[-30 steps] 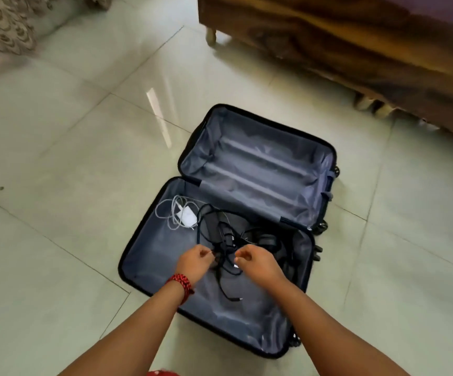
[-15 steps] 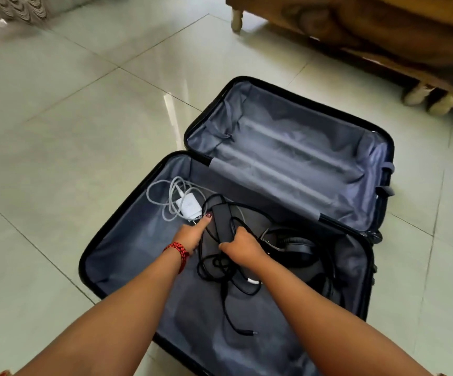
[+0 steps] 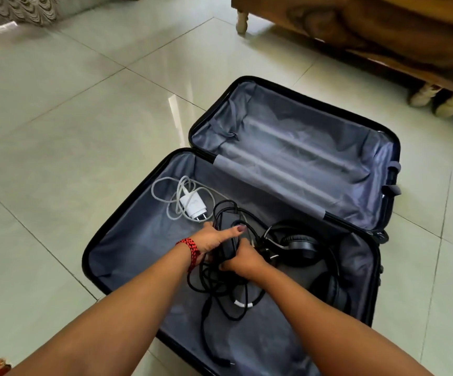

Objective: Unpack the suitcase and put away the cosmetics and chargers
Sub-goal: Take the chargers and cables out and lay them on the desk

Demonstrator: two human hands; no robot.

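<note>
Head view: left hand (image 3: pixel 212 240), right hand (image 3: pixel 244 261) grip one black charger (image 3: pixel 226 221).

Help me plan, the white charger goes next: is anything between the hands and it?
Nothing covers the white charger; it lies bare on the suitcase lining. But the left hand and right hand both grip the black adapter, whose tangled cable loops right beside the charger.

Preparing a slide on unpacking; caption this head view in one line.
Left hand and right hand grip a black power adapter in the open suitcase, beside a white charger.
</note>
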